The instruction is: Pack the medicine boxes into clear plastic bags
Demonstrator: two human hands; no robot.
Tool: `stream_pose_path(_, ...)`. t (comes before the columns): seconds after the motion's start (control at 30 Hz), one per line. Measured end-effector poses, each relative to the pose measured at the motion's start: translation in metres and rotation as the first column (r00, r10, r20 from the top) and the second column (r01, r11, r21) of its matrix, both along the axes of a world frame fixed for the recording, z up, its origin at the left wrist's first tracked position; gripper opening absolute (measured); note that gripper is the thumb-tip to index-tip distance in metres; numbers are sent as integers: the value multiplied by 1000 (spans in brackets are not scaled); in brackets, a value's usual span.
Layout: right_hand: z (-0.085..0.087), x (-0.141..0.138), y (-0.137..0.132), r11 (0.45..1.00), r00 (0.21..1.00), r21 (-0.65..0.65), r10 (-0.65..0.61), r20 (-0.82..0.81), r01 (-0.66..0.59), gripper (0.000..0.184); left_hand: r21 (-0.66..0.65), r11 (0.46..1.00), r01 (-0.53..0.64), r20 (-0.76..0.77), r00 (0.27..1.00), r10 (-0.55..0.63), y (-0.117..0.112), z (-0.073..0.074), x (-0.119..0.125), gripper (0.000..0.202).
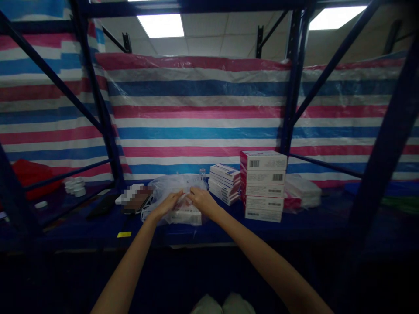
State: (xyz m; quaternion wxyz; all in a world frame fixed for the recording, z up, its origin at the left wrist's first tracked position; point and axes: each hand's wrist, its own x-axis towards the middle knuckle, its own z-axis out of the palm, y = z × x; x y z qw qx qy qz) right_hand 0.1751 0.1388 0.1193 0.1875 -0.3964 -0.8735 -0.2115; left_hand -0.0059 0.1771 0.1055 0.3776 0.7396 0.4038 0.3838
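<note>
A thin, see-through plastic bag (160, 187) lies crumpled on the blue shelf, with a white box (188, 217) in or under its front part; I cannot tell which. My left hand (168, 204) has its fingers closed on the plastic above the box. Close beside it, my right hand (202, 201) pinches the same film, fingertips pointing left. The two hands nearly meet over the box. Just right of them stand a stack of smaller white boxes (224, 183) and a taller stack of white and pink boxes (264, 186).
Left of the bag lie a partly blurred dark flat object (136, 200) and a black item (103, 206). A yellow label (124, 234) marks the shelf edge (209, 237). Blue posts (290, 87) frame the bay. Wrapped packs (303, 191) sit at right, white round containers (76, 186) at left.
</note>
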Motion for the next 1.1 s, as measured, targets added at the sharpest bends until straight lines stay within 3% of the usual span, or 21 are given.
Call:
stream_pose_path(0.17, -5, -1, 6, 997, 997, 54, -51, 49, 49, 23, 31, 986, 166, -11, 986, -166, 11, 0, 4, 36)
stream_pose_path(0.23, -5, -3, 7, 994, 997, 96, -51, 61, 45, 24, 37, 987, 157, 37, 987, -159, 14, -1, 5, 45)
stream_pose_path(0.37, -5, -5, 6, 988, 998, 149, -42, 36, 36, 26, 69, 998, -13, 82, 997, 7, 18, -8, 6, 51)
stream_pose_path(0.53, -3, 0, 3, 997, 1000, 78, -23, -9, 24, 27, 178, 971, -159, 53, 987, 151, 27, -15, 7, 30)
stream_pose_path(0.7, -18, 22, -5, 995, 959, -24, 88, -268, -98, 29, 287, 888, -360, 27, 929, 369, 30, -16, -12, 24)
stream_pose_path(0.8, -33, 40, -17, 989, 897, -95, 58, -438, -110, 27, 400, 778, -484, -154, 802, 578, 24, -18, -28, 21)
stream_pose_path(0.87, -41, 50, -23, 985, 877, -143, 12, -480, -92, 26, 462, 741, -487, -303, 699, 648, 18, -21, -33, 19)
stream_pose_path(0.9, -44, 54, -25, 983, 871, -164, -13, -491, -78, 26, 468, 748, -470, -357, 674, 647, 15, -22, -34, 18)
stream_pose_path(1.03, -49, 60, -23, 973, 837, -229, -120, -534, -6, 24, 450, 795, -407, -451, 665, 596, 9, -24, -26, 24)
stream_pose_path(1.1, -48, 59, -25, 978, 823, -208, -135, -552, 21, 24, 507, 746, -432, -390, 656, 646, 3, -18, -20, 29)
